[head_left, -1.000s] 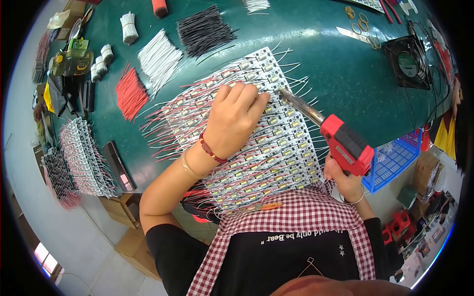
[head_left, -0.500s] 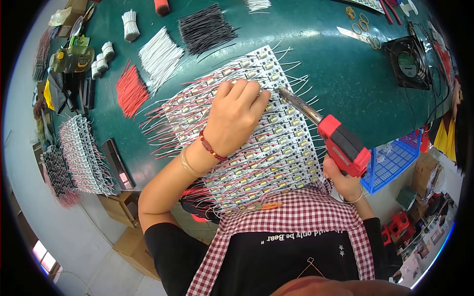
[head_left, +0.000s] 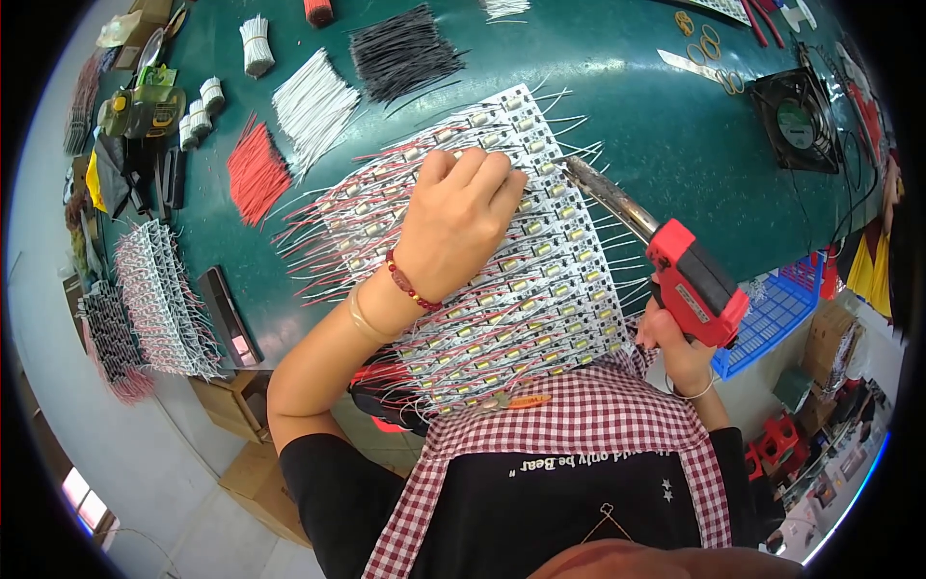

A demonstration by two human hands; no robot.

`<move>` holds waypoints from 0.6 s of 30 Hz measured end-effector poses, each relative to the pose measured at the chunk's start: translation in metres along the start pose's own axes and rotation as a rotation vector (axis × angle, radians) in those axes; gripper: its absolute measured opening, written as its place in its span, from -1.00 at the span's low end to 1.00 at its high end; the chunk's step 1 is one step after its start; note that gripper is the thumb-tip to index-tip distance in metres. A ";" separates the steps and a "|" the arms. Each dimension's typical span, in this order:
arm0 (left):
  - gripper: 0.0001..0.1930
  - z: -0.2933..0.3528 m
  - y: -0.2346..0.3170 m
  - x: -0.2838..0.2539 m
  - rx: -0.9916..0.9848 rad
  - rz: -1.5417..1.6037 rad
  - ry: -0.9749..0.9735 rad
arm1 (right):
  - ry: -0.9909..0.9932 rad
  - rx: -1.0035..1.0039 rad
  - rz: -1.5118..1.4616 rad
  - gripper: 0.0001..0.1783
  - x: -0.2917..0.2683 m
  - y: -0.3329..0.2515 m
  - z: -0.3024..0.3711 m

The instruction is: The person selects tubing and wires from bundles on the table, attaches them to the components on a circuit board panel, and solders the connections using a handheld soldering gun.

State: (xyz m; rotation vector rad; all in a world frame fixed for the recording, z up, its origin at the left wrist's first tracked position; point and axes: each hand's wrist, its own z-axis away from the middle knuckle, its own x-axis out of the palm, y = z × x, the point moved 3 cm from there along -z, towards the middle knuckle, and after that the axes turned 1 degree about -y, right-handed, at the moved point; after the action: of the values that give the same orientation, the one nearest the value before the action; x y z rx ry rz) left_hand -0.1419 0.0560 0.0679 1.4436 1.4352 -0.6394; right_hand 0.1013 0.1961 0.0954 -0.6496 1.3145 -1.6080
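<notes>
A large panel of small white light modules (head_left: 540, 289) with red and white wire tails lies on the green table (head_left: 627, 87) in front of me. My left hand (head_left: 453, 222) rests on its upper middle, fingers curled and pressing down on the modules and wires. My right hand (head_left: 675, 343) grips a red soldering gun (head_left: 690, 280) at the panel's right side. Its metal tip (head_left: 579, 179) points up-left and touches the panel's upper right edge, just right of my left fingers.
Bundles of cut wire lie at the back: red (head_left: 256, 174), white (head_left: 313, 101), black (head_left: 405, 53). Finished wired strips (head_left: 159, 299) are stacked at the left edge. A black fan (head_left: 796, 121) sits back right, a blue basket (head_left: 772, 309) at the right edge.
The soldering gun's tip has shifted slightly up along the panel's right edge. My left hand stays pressed on the panel.
</notes>
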 end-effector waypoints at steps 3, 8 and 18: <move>-0.74 -0.002 -0.002 -0.014 -0.028 -0.022 -0.054 | 0.004 -0.015 -0.036 -0.50 -0.004 0.004 0.004; -0.71 0.001 0.005 -0.042 -0.074 -0.074 0.014 | 0.020 -0.007 -0.092 -0.50 -0.007 0.008 0.012; -0.70 0.012 0.014 0.003 -0.040 0.082 0.004 | -0.045 0.156 -0.093 -0.92 -0.001 0.012 0.018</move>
State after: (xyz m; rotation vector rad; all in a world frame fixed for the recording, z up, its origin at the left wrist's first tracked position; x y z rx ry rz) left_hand -0.1253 0.0493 0.0644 1.4651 1.3777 -0.5539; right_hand 0.1207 0.1887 0.0898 -0.6552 1.1271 -1.7415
